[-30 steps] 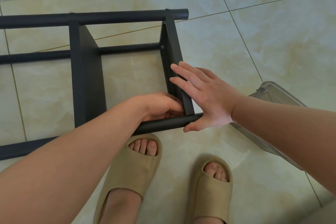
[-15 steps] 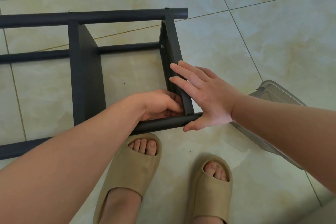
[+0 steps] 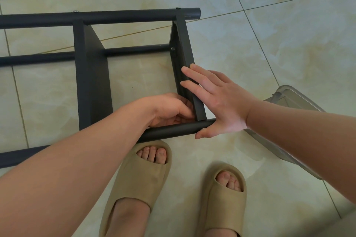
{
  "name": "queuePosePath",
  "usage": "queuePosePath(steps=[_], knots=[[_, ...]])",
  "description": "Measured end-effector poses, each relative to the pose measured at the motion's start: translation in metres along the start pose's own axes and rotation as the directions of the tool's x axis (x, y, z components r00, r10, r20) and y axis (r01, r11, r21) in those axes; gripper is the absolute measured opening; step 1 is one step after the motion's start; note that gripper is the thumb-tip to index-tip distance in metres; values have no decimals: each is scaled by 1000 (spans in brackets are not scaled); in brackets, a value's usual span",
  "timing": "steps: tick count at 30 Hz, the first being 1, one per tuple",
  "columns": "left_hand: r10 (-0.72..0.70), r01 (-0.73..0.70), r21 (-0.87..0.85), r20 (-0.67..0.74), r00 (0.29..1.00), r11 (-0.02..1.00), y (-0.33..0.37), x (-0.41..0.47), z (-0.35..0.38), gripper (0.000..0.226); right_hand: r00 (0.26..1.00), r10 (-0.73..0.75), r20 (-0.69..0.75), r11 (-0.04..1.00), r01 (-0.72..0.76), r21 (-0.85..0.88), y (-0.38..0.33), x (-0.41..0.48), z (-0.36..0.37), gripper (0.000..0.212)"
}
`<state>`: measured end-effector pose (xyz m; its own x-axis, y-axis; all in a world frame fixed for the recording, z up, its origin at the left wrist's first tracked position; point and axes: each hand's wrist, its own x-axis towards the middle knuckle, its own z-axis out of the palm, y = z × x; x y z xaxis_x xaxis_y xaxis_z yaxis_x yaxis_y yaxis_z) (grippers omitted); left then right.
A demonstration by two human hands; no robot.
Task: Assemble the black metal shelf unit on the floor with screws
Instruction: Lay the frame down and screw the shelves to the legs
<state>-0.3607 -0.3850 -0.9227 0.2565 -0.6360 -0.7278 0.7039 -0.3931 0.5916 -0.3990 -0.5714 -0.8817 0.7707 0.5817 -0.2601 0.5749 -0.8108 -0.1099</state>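
Shelf unit [image 3: 92,82] lies on its side on the floor [image 3: 279,44], just beyond the person's slippers [image 3: 142,179]. Its long axis runs left-right, w/ tubes going off frame at left and the end pointing right. Right hand [image 3: 221,106] is flat, fingers straight against the outer face of the end panel [image 3: 184,44], thumb under the near tube [image 3: 173,131], prob. bracing the joint so holes line up. Left hand [image 3: 169,111] is curled into that joint's inside corner; whether it pinches a screw can't be told.

Bare forearms, bare L hand [image 3: 169,110] & R hand [image 3: 223,106], feet in matching tan 1-pc foam slides w/ open fronts, L slide [image 3: 140,177] & R slide [image 3: 221,206], toes showing.
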Motion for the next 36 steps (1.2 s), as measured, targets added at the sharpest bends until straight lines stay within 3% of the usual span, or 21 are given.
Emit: queuePosePath(steps=[7, 14, 16, 26, 31, 36], knots=[[16, -16, -50, -8, 1000, 999, -4, 2, 3, 18, 1000, 8, 21, 1000, -8, -1, -1, 0, -1, 125], [36, -36, 37, -4, 999, 999, -5, 0, 4, 14, 1000, 4, 12, 1000, -3, -6, -1, 0, 0, 125], [50, -50, 19, -1, 999, 999, -5, 1, 4, 8, 1000, 0, 9, 1000, 0, -5, -1, 0, 0, 125], [50, -45, -62, 76, 996, 997, -5, 0, 2, 17, 1000, 3, 22, 1000, -3, -18, 0, 0, 1, 127], [51, -52, 45, 23, 998, 998, -6, 0, 3, 15, 999, 8, 35, 1000, -8, -22, -1, 0, 0, 128], [58, -58, 18, 6, 998, 998, -9, 3, 1, 14, 999, 8, 43, 1000, -7, -23, -1, 0, 0, 127]])
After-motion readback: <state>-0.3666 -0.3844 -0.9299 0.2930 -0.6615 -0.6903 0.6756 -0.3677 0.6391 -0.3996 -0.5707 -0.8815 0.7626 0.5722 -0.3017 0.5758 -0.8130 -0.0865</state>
